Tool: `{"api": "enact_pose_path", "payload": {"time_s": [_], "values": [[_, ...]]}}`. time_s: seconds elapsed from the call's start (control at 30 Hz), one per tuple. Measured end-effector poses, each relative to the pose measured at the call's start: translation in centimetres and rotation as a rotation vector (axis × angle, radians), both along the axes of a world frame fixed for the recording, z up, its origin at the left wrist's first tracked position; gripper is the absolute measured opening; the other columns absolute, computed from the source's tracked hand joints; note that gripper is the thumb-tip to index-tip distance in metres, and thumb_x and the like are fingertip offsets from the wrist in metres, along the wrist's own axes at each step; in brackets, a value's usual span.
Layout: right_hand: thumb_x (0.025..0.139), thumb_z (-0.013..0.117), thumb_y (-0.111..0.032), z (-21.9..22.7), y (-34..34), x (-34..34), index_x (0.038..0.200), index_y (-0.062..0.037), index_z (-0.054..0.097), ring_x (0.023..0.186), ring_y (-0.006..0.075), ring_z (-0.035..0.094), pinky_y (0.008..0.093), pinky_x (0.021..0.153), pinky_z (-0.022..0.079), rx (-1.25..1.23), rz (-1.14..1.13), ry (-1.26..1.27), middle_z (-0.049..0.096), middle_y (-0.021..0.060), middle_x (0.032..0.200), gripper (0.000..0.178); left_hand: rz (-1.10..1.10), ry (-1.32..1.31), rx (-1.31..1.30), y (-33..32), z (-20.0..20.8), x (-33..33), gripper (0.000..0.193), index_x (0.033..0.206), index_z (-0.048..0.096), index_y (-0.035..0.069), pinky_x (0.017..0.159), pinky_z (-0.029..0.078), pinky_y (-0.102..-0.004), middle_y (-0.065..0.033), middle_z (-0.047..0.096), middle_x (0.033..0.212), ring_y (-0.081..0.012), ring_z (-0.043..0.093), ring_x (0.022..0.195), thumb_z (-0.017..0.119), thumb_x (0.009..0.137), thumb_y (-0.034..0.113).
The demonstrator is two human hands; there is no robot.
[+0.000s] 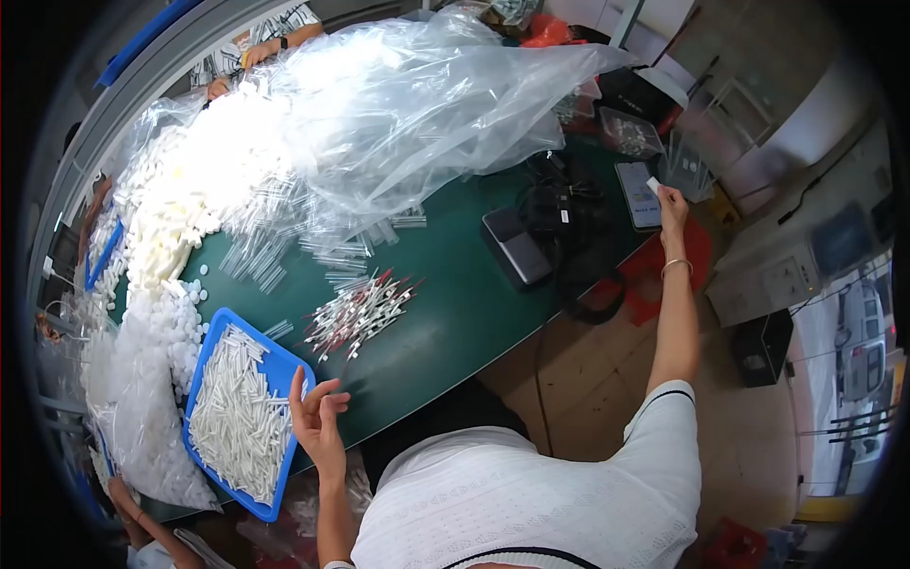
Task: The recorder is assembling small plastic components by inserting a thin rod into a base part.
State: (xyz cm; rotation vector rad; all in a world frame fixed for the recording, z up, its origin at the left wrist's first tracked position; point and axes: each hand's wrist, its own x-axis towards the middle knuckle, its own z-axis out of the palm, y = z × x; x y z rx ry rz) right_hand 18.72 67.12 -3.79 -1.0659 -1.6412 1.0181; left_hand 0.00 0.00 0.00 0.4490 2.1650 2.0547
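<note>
My left hand [318, 417] is raised at the right rim of a blue tray [214, 334], fingers apart, with nothing visible in it. Short white tubes [237, 412] fill the tray. Far to the right, my right hand [673, 207] pinches a small white piece [653, 185] whose kind I cannot make out. It is held over the right edge of a smartphone [637, 199] with a lit screen, lying at the table's right end. Between my hands, a heap of thin white sticks with red parts [358, 318] lies on the green table [445, 332].
Clear tubes [261, 247], white caps [175, 332] and white pieces [171, 218] lie piled on the left. A big transparent plastic sheet [427, 95] covers the back. A dark power bank-like box [517, 248] and black bag [569, 213] sit right. Other people's hands [261, 52] work at the far side.
</note>
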Motion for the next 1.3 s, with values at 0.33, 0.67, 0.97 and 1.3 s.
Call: {"api": "enact_pose_path", "payload": {"time_s": [0.33, 0.67, 0.97, 1.3], "values": [[0.092, 0.062, -0.029, -1.5, 1.5, -0.6, 0.100, -0.0017, 0.062, 0.086, 0.0229, 0.061, 0.0361, 0.077, 0.048, 0.128, -0.179, -0.237, 0.065, 0.0120, 0.094, 0.028, -0.042, 0.000, -0.021, 1.2, 0.3, -0.3, 0.044, 0.138, 0.040, 0.002, 0.070, 0.050, -0.0233, -0.0115, 0.066, 0.104, -0.0126, 0.065, 0.081, 0.053, 0.096, 0.008], [0.091, 0.059, -0.003, 11.1, -25.4, -9.1, 0.103, -0.0029, 0.060, 0.082, 0.0090, 0.053, 0.0217, 0.077, 0.044, 0.285, 0.611, 0.021, 0.058, 0.0005, 0.097, 0.012, -0.182, -0.108, 0.086, 2.7, 1.3, 0.8, 0.031, 0.125, 0.055, -0.001, 0.073, 0.051, -0.0243, -0.0117, 0.065, 0.106, -0.0145, 0.065, 0.085, 0.052, 0.095, 0.003], [0.071, 0.076, -0.005, 9.1, -47.2, -15.9, 0.096, -0.0035, 0.061, 0.084, 0.0259, 0.063, 0.0355, 0.070, 0.050, 0.605, 1.432, 0.081, 0.065, 0.0070, 0.090, 0.028, -0.260, -0.383, 0.468, 1.1, 2.0, 1.0, 0.019, 0.112, 0.052, -0.004, 0.067, 0.053, -0.0243, -0.0124, 0.064, 0.095, -0.0130, 0.064, 0.079, 0.050, 0.099, 0.010], [0.067, 0.080, -0.011, 8.5, -49.8, -18.5, 0.091, -0.0087, 0.067, 0.087, 0.0228, 0.059, 0.0387, 0.085, 0.036, 0.775, 1.314, -0.167, 0.068, 0.0024, 0.085, 0.028, -0.035, 0.505, -0.532, -4.5, 2.7, -10.6, 0.012, 0.095, 0.067, 0.003, 0.070, 0.050, -0.0321, -0.0092, 0.065, 0.090, -0.0241, 0.061, 0.081, 0.064, 0.083, 0.004]]}}
